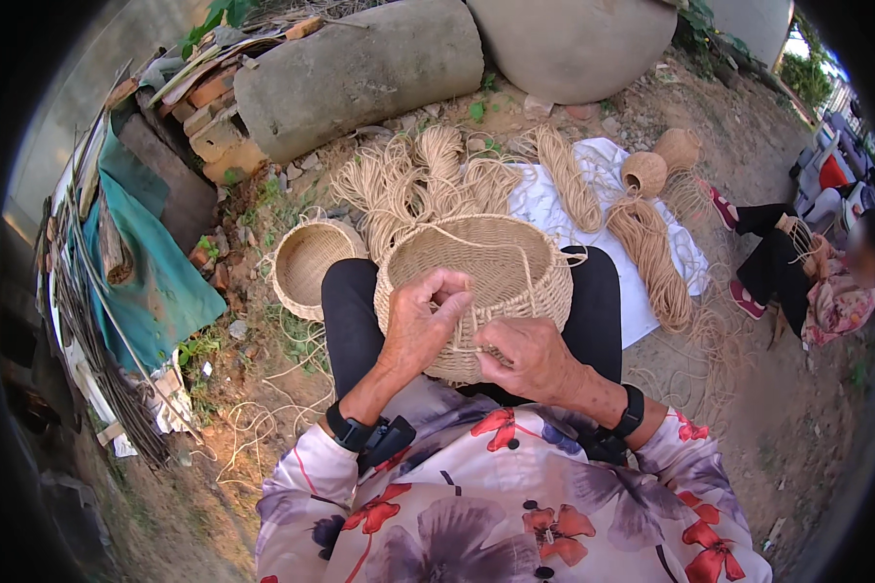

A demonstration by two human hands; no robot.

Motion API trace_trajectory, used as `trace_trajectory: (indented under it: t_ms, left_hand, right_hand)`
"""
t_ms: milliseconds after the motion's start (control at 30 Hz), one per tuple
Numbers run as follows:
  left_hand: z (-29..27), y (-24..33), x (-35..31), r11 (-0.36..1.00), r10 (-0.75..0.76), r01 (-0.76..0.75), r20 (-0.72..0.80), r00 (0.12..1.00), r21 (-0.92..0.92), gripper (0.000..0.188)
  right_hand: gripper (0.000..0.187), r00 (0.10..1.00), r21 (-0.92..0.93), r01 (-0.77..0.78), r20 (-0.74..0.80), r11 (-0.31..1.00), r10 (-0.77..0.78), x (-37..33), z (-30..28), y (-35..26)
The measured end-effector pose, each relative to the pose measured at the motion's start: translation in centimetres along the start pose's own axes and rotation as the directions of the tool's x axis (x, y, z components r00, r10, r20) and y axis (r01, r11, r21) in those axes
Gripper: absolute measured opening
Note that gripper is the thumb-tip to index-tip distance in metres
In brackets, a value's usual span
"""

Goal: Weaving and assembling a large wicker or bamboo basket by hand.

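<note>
Clock centred on the large woven basket (pixel 491 267): it sits between the person's knees, opening up and tilted toward them. Progress, my read: base and wall look formed all round; rim looks unfinished, as loose cord (pixel 527 262) arcs over the opening and stray ends stick out near 2. So the bulk looks done; edge work and loose ends look left. Hands are both at the front, around 6. Left hand (pixel 420 313): thumb and forefinger drawn together just at the rim; can't tell if a strand is between them. Right hand (pixel 533 360): fingers curled tight, apparently grasping cord at the front wall. Stock around: small basket (pixel 306 262) at 9, with ragged ends on its rim; pale hanks (pixel 442 165) at 11–12; browner hank (pixel 648 257) between 2 and 3, partly on white cloth (pixel 537 206).
</note>
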State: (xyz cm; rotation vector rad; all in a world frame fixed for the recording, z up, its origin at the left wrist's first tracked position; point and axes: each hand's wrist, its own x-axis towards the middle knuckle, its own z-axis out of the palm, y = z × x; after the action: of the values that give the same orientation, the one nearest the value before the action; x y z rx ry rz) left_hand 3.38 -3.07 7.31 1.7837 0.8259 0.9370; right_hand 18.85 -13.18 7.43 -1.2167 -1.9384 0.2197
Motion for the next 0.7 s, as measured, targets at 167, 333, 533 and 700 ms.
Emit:
trace_trajectory:
  t_ms: [167,333,533,700]
  left_hand:
    - [-1.0,1.1,-1.5,0.988,0.125,-0.109,-0.149,0.981,0.108,0.019]
    - [-1.3,1.2,-4.0,0.813,0.468,-0.484,0.131,0.874,0.325,0.022]
    - [-0.7,0.6,-4.0,0.8,0.469,-0.495,0.159,0.868,0.34,0.022]
    - [-0.6,0.4,-4.0,0.794,0.503,-0.521,0.144,0.852,0.313,0.022]
  right_hand:
    - [0.013,0.999,0.003,-0.019,0.038,1.0,0.019,0.3,-0.8,-0.2]
    - [0.012,0.988,0.037,-0.068,0.141,0.997,0.062,0.9,-1.8,-0.6]
    - [0.013,0.971,-0.005,-0.226,0.086,0.974,0.225,-0.4,-2.9,-1.4]
    - [0.007,0.943,0.187,-0.321,0.157,0.928,0.294,-1.0,-3.1,-2.0]
